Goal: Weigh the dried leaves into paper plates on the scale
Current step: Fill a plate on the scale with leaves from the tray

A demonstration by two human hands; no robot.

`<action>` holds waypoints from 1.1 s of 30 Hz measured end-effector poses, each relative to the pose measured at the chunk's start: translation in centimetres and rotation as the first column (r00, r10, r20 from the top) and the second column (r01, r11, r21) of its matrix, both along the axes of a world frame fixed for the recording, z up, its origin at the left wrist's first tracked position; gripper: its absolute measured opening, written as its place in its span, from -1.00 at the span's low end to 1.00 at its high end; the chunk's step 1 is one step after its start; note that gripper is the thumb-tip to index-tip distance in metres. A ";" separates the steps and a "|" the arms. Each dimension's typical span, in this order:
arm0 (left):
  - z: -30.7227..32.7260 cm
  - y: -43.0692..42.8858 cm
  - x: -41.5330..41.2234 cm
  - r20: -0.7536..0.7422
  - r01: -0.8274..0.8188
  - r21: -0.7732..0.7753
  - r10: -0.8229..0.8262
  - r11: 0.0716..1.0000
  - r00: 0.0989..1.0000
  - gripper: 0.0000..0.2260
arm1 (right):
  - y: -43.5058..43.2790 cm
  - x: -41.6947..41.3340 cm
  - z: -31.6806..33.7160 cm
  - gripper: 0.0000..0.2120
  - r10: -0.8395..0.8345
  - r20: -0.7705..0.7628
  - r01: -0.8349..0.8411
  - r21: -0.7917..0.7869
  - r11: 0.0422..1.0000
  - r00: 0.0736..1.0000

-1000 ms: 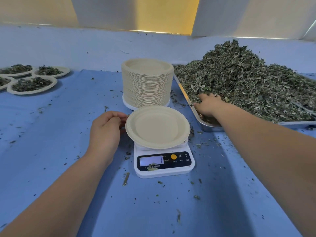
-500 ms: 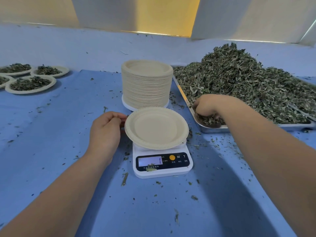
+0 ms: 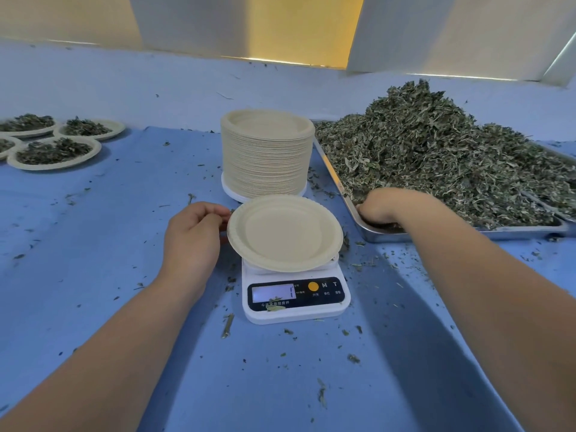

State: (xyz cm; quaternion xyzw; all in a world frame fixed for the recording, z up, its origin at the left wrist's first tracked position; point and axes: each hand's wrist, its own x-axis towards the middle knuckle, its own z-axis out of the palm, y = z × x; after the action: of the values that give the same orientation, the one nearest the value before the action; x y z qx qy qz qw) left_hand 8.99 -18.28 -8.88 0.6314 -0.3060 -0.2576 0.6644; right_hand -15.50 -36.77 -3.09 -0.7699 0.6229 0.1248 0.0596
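On the white scale in front of you sits one empty paper plate, its rim overhanging the platform on every side and tilted a little, the left edge higher. Just behind it, nearly touching its far rim, stands the tall stack of plates. To the right, the metal tray lies close to the scale, its near corner just beside the plate's right edge, with only a narrow strip of blue surface between them. The dried leaves are heaped high in the tray and spill toward its near rim. Left of the scale the surface is open as far as the filled plates at the far left, well apart from you. The near side, between your forearms, holds only scattered leaf crumbs.

Your left hand rests beside the plate, fingers curled, the fingertips pinching the plate's left rim. Your right hand is down in the tray's near left corner, curled knuckles-up with its fingers buried in the leaves. You cannot tell from here how tightly it is closed or how much it holds.
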 end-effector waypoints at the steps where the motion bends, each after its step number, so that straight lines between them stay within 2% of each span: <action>1: 0.0 0.0 0.0 0.006 0.000 0.003 0.000 1.000 1.000 -0.72 | 0.1 0.1 0.4 -0.64 0.013 -0.016 -0.013 0.001 1.000 1.000; 4: -0.1 0.0 0.0 0.019 -0.006 0.009 0.005 1.000 1.000 -0.73 | 0.5 0.0 1.6 -0.70 0.007 0.015 -0.006 -0.057 0.998 1.000; 6: -0.1 0.0 0.1 0.029 -0.007 0.014 0.007 1.000 1.000 -0.71 | 0.8 0.0 1.6 -0.69 -0.003 0.088 0.018 -0.177 0.984 0.996; 8: 0.0 0.0 0.0 0.026 -0.004 0.015 0.004 1.000 1.000 -0.69 | 1.2 0.0 0.9 -0.59 -0.014 0.186 0.063 -0.258 0.964 0.982; 9: 0.0 0.0 0.0 0.021 -0.004 0.013 0.004 1.000 1.000 -0.69 | 1.4 0.1 0.5 -0.45 -0.033 0.211 0.081 -0.223 0.971 0.977; 11: 0.0 0.1 0.0 0.015 -0.004 0.012 0.004 1.000 1.000 -0.69 | 2.3 0.5 -0.2 -0.15 -0.090 0.197 0.103 -0.057 0.993 0.976; 14: 0.1 0.0 0.0 0.033 -0.001 0.022 0.000 1.000 0.999 -0.71 | 3.0 0.8 -0.8 0.00 -0.116 0.173 0.118 0.001 0.993 0.978; 17: 0.1 0.0 -0.1 0.041 0.004 0.026 -0.005 1.000 0.999 -0.71 | 3.6 0.8 -1.2 -0.07 -0.066 0.151 0.079 -0.079 0.994 0.986; 20: 0.2 0.1 -0.2 0.040 0.003 0.030 -0.004 1.000 0.999 -0.71 | 3.9 0.8 -1.5 -0.27 -0.038 0.294 0.087 -0.154 0.984 0.955; 22: 0.2 0.1 -0.2 0.042 0.006 0.030 -0.007 1.000 0.999 -0.71 | 3.9 0.6 -1.6 -0.38 -0.017 0.311 0.078 -0.185 0.980 0.950; 26: 0.2 0.2 -0.1 0.021 0.005 0.019 -0.005 1.000 1.000 -0.71 | 3.4 0.1 -1.7 -0.41 0.024 0.367 0.067 -0.233 0.970 0.930; 30: 0.2 0.2 -0.2 0.021 0.011 0.018 -0.012 1.000 1.000 -0.69 | 2.6 -1.2 -0.8 -0.49 0.093 0.492 0.098 -0.349 0.932 0.866; 33: 0.3 0.2 -0.2 0.021 0.001 0.019 -0.001 1.000 1.000 -0.67 | 2.7 -1.7 -1.3 -0.54 0.154 0.495 0.097 -0.444 0.891 0.855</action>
State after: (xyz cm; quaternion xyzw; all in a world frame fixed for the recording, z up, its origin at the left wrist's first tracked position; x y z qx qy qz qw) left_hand 8.80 -18.06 -8.58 0.6403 -0.3109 -0.2542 0.6547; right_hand -17.22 -34.03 -4.43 -0.7765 0.5834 -0.2344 0.0418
